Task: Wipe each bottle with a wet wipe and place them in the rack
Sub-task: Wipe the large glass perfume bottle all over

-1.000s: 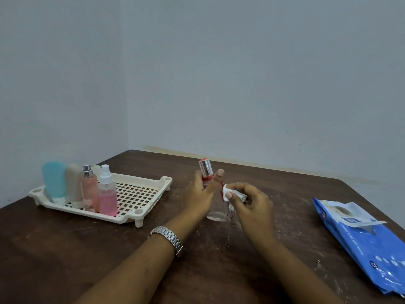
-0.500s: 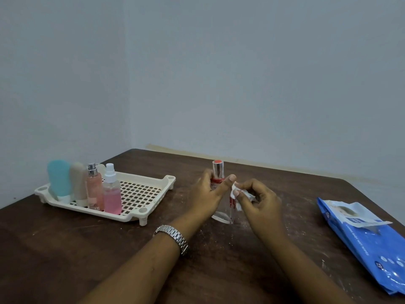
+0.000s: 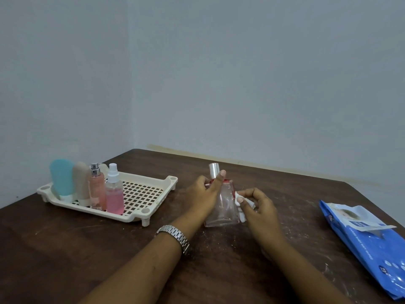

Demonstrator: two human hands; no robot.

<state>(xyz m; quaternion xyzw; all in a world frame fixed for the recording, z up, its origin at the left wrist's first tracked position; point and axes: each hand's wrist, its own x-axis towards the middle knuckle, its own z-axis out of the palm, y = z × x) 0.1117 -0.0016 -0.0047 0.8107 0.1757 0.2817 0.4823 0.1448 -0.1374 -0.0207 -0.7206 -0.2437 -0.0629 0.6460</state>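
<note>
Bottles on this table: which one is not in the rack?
The clear glass bottle with the silver cap, held in the left hand. The blue bottle, beige bottle and two pink spray bottles stand in the cream slotted rack.

The blue wipes pack [image 3: 372, 255], well to the right of the right hand's [image 3: 257, 208] grip, bears a white line of print that seems to end "WET WIPES". Its other print is too blurred to read.

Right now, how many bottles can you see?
5. Four stand in the rack: a blue bottle, a beige bottle, a perfume bottle, a spray bottle. The left hand holds a clear bottle. More could hide behind them.
</note>
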